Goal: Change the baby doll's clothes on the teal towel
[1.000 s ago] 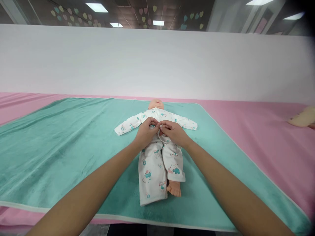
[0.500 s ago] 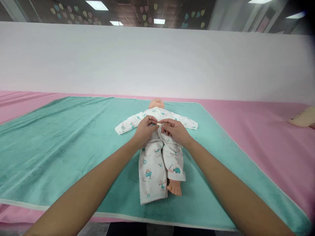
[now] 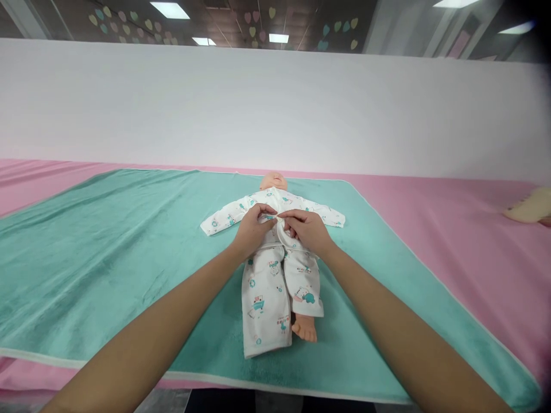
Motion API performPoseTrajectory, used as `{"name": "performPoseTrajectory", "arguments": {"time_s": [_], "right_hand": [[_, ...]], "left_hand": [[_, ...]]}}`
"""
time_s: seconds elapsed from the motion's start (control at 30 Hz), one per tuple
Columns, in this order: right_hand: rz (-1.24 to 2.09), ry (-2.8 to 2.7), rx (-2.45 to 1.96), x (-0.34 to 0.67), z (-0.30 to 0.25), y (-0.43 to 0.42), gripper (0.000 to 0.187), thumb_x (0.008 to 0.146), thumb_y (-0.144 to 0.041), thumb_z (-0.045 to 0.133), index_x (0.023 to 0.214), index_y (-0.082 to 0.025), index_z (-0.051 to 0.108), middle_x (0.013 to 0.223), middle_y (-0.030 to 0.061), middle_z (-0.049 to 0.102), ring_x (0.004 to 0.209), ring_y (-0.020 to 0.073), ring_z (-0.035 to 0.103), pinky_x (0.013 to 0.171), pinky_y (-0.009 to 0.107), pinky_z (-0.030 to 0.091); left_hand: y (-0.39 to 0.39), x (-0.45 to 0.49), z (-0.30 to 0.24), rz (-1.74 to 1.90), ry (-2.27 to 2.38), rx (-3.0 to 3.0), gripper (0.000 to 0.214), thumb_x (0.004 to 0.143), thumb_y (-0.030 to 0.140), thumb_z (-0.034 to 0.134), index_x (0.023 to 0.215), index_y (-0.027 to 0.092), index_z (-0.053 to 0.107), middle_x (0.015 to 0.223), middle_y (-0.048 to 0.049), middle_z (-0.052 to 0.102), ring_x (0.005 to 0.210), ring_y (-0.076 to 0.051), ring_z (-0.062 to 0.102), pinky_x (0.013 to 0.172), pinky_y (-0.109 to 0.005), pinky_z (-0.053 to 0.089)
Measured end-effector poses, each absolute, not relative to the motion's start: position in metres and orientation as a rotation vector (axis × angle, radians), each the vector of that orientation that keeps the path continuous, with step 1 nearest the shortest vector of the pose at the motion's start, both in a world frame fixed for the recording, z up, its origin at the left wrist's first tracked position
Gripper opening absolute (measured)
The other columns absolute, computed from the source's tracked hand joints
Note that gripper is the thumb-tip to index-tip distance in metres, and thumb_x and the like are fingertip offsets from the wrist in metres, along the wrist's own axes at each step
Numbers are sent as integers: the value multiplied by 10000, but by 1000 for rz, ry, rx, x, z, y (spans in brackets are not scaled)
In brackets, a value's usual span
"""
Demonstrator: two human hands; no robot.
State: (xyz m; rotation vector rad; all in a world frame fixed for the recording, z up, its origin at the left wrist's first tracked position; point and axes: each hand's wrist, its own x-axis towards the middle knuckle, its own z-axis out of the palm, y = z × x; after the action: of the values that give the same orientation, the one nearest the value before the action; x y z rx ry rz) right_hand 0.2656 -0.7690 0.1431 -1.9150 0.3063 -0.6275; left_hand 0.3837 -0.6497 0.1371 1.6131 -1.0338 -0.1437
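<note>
A baby doll (image 3: 274,181) lies on its back on a teal blanket (image 3: 107,246), dressed in a white printed top (image 3: 318,213) and matching trousers (image 3: 267,298). One bare foot (image 3: 305,328) sticks out of the right trouser leg. My left hand (image 3: 253,229) and my right hand (image 3: 306,230) meet over the doll's chest. Both pinch the thin white tie of the top between thumb and fingers, fingertips almost touching.
The teal blanket covers a pink sheet (image 3: 473,241) on a wide bed or table. A white partition (image 3: 275,109) runs along the far side. A beige object (image 3: 531,205) lies at the far right edge.
My hands stay on the doll's chest; the fingertips have drawn closer together around the tie and shifted slightly up. The doll has not moved.
</note>
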Motion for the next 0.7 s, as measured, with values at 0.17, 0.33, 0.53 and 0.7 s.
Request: {"name": "performPoseTrajectory", "arguments": {"time_s": [0.17, 0.33, 0.53, 0.7], "right_hand": [[-909, 365, -2526, 266, 138, -765, 365, 838, -180, 396, 1023, -257, 700, 768, 45, 595, 769, 170, 538, 716, 297, 403], [-945, 421, -2732, 262, 134, -762, 370, 884, -211, 386, 1128, -293, 652, 809, 58, 586, 742, 168, 529, 631, 275, 356], [-1178, 451, -2481, 278, 143, -766, 378, 914, -250, 328, 1219, -248, 552, 1016, 64, 586, 825, 162, 550, 709, 273, 396], [-1104, 561, -2299, 320, 155, -793, 276, 876, -330, 392, 945, -189, 618, 968, 61, 598, 832, 158, 546, 761, 277, 400]], "left_hand": [[-650, 386, 133, -93, -1043, 1649, 181, 807, 225, 513, 969, 216, 594, 1066, -37, 602, 1054, -175, 519, 950, -330, 367], [-649, 387, 133, -26, -1075, 1666, 181, 832, 236, 471, 970, 222, 588, 1044, -35, 592, 1037, -176, 518, 922, -321, 384], [-661, 403, 145, -3, -1070, 1681, 209, 823, 270, 462, 959, 210, 610, 956, -30, 627, 870, -170, 562, 808, -306, 428], [-697, 438, 155, -15, -895, 1743, 291, 802, 317, 478, 1014, 200, 640, 903, -44, 665, 741, -166, 592, 747, -299, 443]]}}
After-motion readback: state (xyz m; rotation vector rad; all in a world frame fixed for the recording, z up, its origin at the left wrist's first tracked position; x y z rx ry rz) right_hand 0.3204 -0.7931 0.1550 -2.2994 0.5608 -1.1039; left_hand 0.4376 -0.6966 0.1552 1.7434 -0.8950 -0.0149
